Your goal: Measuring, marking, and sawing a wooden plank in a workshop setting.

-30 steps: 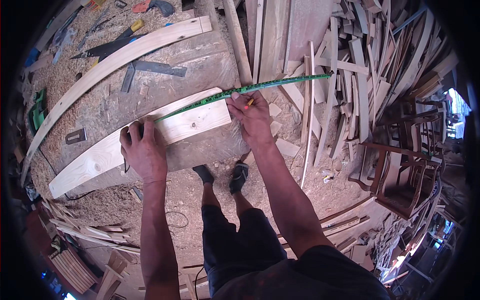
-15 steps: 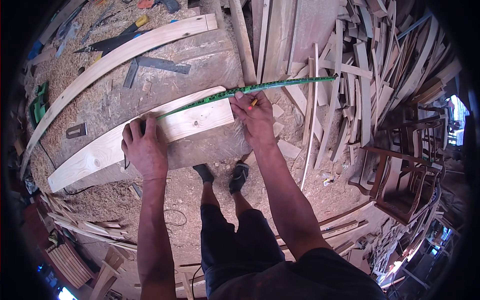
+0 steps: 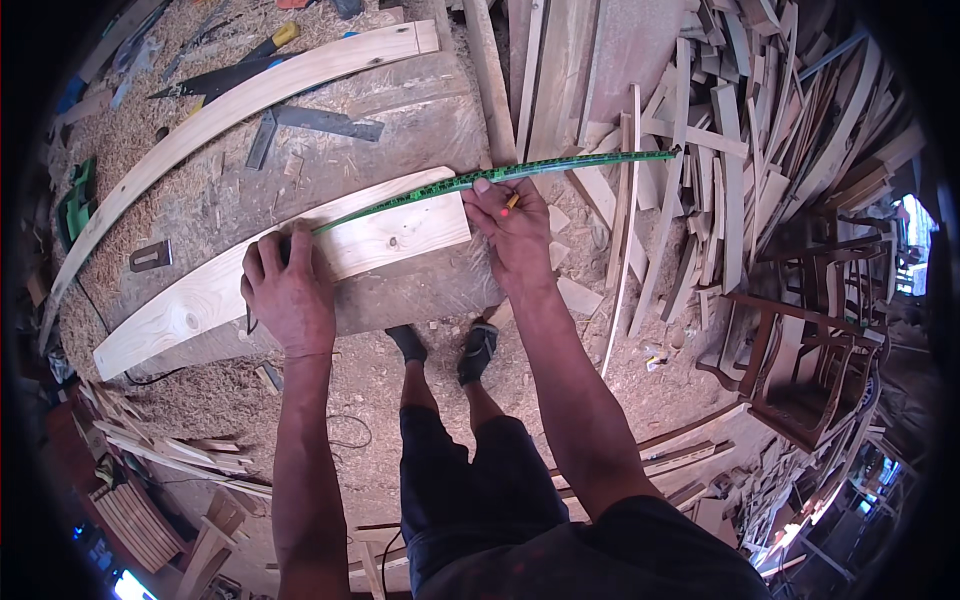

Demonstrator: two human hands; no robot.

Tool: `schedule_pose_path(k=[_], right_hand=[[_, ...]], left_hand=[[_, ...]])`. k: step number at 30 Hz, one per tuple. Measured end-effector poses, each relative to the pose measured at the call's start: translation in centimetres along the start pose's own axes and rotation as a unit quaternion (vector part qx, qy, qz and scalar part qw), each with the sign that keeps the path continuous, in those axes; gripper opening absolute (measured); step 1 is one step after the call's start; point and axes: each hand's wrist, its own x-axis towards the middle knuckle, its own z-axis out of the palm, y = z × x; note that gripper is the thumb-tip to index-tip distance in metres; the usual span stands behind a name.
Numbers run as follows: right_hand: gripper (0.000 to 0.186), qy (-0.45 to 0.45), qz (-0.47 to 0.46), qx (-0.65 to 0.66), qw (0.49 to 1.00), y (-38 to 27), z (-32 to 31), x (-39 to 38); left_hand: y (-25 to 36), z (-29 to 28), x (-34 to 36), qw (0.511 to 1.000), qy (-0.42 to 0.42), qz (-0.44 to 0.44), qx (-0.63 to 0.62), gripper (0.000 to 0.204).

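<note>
Across that knotty curved board (image 3: pixel 405 230), the green measuring tape (image 3: pixel 570 163), left hand (image 3: pixel 290 292) closed over one end, right hand (image 3: pixel 518 238) pinching it, would sit truest pulled flat

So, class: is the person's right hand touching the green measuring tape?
Touching. The head view shows the right hand holding the green measuring tape, its thumb lapping over the strip's near edge.

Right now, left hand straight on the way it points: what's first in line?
Past the pale board under it, the left hand would likely meet the dark square first, around its short leg. Curled fingers and unclear depth make that line approximate.
</note>
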Motion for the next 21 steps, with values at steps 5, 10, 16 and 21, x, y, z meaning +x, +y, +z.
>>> schedule_pose_path(k=[5, 10, 16, 21], right_hand=[[0.021, -0.003, -0.008, 0.005, 1.000, 0.11, -0.09, -0.03], [0.020, 0.005, -0.009, 0.003, 1.000, 0.10, 0.01, -0.01], [0.020, 0.004, -0.007, 0.014, 1.000, 0.08, 0.04, -0.11], [0.022, 0.010, -0.006, 0.007, 1.000, -0.04, -0.13, -0.12]], left_hand=[[0.13, -0.01, 0.06, 1.000, -0.004, -0.002, -0.002, 0.036], [0.00, 0.19, 0.02, 1.000, -0.006, 0.000, -0.003, 0.036], [0.01, 0.10, 0.00, 1.000, -0.008, -0.003, 0.004, 0.036], [0.19, 0.20, -0.07, 1.000, -0.002, 0.000, 0.005, 0.036]])
